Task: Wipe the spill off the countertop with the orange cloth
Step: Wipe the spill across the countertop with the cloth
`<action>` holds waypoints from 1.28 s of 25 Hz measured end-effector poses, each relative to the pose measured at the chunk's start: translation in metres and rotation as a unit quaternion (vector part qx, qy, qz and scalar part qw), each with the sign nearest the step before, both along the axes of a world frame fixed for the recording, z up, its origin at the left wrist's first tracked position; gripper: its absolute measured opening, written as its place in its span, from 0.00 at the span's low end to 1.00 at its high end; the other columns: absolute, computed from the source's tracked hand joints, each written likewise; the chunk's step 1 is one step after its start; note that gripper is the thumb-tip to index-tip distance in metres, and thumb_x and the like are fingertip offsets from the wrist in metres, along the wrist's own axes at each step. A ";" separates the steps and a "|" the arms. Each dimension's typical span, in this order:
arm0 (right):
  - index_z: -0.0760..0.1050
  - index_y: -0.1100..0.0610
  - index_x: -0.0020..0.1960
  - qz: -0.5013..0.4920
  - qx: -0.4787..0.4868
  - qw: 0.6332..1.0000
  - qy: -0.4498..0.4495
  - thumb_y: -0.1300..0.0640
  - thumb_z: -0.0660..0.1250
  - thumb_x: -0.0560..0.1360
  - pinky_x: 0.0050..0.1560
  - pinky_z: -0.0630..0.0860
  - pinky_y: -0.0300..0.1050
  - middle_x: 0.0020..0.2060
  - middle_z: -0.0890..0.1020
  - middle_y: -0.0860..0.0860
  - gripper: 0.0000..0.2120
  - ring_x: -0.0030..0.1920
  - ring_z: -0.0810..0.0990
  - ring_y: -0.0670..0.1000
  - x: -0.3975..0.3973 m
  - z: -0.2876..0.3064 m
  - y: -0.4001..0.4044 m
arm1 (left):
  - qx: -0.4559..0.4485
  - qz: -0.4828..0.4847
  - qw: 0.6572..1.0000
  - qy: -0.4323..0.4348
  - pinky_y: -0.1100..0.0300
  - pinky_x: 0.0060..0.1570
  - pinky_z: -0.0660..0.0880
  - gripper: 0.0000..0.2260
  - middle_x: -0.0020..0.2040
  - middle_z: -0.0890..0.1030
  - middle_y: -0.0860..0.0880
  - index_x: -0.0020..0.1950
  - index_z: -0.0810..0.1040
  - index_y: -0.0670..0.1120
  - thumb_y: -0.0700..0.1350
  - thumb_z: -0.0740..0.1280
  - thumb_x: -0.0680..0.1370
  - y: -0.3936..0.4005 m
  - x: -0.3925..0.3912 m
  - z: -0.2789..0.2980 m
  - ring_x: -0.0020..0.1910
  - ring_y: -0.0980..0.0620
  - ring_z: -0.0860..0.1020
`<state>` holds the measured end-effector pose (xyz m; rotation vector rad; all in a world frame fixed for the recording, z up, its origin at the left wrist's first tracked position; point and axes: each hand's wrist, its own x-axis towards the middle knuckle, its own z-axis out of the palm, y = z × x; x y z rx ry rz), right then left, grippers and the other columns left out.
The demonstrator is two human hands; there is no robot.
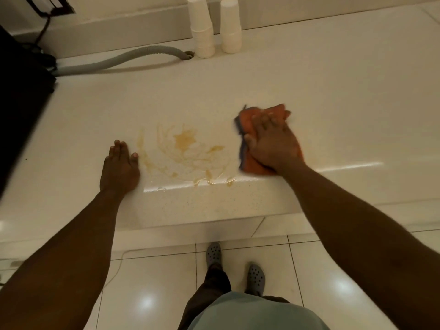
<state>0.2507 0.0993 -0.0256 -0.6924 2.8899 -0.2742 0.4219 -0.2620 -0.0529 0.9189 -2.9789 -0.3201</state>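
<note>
My right hand (273, 144) is pressed flat on the orange cloth (252, 120), fingers spread over it, pushing it down on the countertop (333, 103). The cloth is bunched up under my palm, with a dark blue edge showing on its left side. It looks a bit blurry.

The spill (185, 151) is a brownish-yellow mess of streaks and one thicker blob in the middle. It sits between my two hands, just left of the cloth. Some of it reaches the front edge of the counter, where little drops sit on the rim.

My left hand (120, 165) lies open and flat on the counter, palm down, holding nothing. Its thumb is just beside the left end of the spill.

Far back on the counter stand two stacks of white paper cups (214, 27), upside down, side by side. They are well apart from the spill. Just left of them a gray hose (123, 59) bends across the back of the counter and goes down into a small hole. On the far left is a big black thing (21, 110) I cannot make out, with dark cords (42, 29) behind it.

Below the counter I see the shiny white floor tiles (147, 282), my gray shoes with holes (234, 265), and a thin white wire (119, 265) lying on the floor.
</note>
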 end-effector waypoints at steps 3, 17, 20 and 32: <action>0.42 0.50 0.79 0.110 0.020 0.994 -0.004 0.34 0.37 0.79 0.77 0.45 0.56 0.80 0.47 0.51 0.34 0.79 0.44 0.53 0.057 -0.004 0.017 | -0.002 -0.001 1.000 0.002 0.48 0.76 0.49 0.26 0.79 0.51 0.39 0.78 0.51 0.38 0.50 0.47 0.84 -0.002 0.000 0.000 0.78 0.42 0.50; 0.47 0.55 0.79 -0.080 0.005 0.996 0.025 0.37 0.40 0.80 0.77 0.48 0.59 0.79 0.52 0.56 0.34 0.78 0.50 0.58 -0.020 -0.007 0.047 | -0.009 0.014 1.000 0.017 0.49 0.76 0.50 0.26 0.79 0.52 0.41 0.78 0.51 0.40 0.51 0.47 0.83 0.008 0.000 0.002 0.78 0.42 0.52; 0.44 0.53 0.80 -0.015 -0.014 1.000 0.013 0.38 0.41 0.81 0.77 0.44 0.57 0.80 0.48 0.54 0.32 0.79 0.46 0.56 0.026 -0.006 -0.010 | -0.004 0.016 1.000 0.017 0.52 0.76 0.48 0.26 0.80 0.51 0.43 0.79 0.49 0.41 0.52 0.46 0.83 0.009 0.002 0.003 0.79 0.46 0.51; 0.48 0.55 0.79 -0.083 -0.005 0.996 0.041 0.40 0.41 0.81 0.76 0.49 0.61 0.79 0.54 0.56 0.32 0.78 0.51 0.59 -0.046 -0.012 0.020 | 0.016 -0.006 1.000 -0.010 0.52 0.76 0.48 0.27 0.80 0.50 0.46 0.79 0.48 0.44 0.54 0.46 0.83 -0.011 0.001 0.008 0.79 0.49 0.49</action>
